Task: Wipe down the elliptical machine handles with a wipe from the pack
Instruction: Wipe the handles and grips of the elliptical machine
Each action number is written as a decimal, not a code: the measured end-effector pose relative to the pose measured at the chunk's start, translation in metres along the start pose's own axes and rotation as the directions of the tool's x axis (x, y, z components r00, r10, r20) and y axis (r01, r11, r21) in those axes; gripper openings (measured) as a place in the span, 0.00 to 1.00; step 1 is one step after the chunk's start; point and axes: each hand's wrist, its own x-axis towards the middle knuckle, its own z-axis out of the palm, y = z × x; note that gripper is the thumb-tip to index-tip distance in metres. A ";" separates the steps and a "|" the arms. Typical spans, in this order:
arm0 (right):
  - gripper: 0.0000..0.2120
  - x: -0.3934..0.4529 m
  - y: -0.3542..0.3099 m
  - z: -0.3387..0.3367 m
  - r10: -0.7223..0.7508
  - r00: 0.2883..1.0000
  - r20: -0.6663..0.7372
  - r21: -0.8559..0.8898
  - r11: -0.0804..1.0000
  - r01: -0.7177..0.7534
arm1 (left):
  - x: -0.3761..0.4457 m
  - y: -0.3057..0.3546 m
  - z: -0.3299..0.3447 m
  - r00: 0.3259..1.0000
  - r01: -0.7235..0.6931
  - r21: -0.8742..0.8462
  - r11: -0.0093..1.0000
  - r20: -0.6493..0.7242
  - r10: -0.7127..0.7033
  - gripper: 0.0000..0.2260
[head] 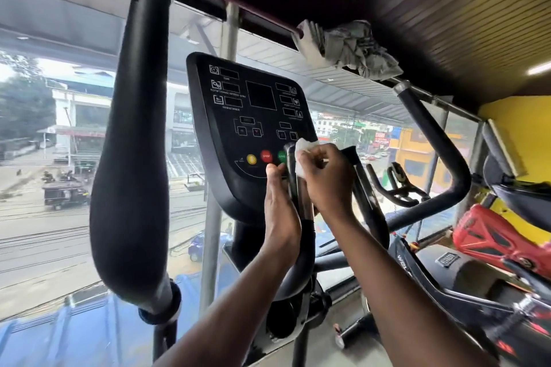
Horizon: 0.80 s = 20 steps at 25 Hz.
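A white wipe is pinched in the right hand and pressed against the short inner handle. The same handle is gripped just below by the left hand, beneath the console.

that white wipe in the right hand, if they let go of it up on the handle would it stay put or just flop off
Probably flop off. The wipe looks thin and crumpled, bunched in the right hand, so likely limp and very light. The short handle it presses on is narrow, upright and shiny metal, offering little ledge. If damp it might cling briefly; dampness can't be seen.
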 end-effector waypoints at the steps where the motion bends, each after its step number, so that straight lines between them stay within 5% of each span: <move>1: 0.06 0.002 0.002 0.000 0.167 0.985 0.053 0.066 0.983 -0.170 | 0.000 -0.001 -0.001 1.000 0.011 0.000 1.000 -0.010 -0.011 0.35; 5: 0.19 0.017 0.005 0.001 0.468 0.766 0.440 0.159 0.799 -0.580 | 0.002 -0.008 -0.003 0.994 -0.009 0.008 1.000 -0.106 0.010 0.26; 7: 0.19 0.016 0.000 0.001 0.530 0.691 0.491 0.155 0.728 -0.668 | 0.001 -0.008 -0.003 0.991 0.001 -0.009 1.000 -0.136 -0.002 0.22; 10: 0.17 -0.003 -0.006 -0.007 0.320 0.898 0.303 -0.250 0.936 -0.249 | -0.003 -0.001 -0.006 0.996 0.058 -0.022 0.998 -0.073 -0.059 0.21; 12: 0.14 -0.015 -0.009 -0.011 0.041 0.973 0.229 -0.415 0.908 0.059 | -0.005 0.004 -0.008 0.990 0.139 -0.106 0.985 -0.022 -0.142 0.25; 16: 0.18 -0.012 -0.013 -0.006 -0.212 0.949 0.233 -0.558 0.770 0.309 | -0.002 0.011 -0.013 0.967 0.250 -0.215 0.944 0.008 -0.255 0.29; 20: 0.13 -0.018 -0.018 -0.004 -0.410 0.821 0.397 -0.616 0.544 0.569 | -0.005 0.010 -0.011 0.960 0.279 -0.252 0.927 0.090 -0.265 0.31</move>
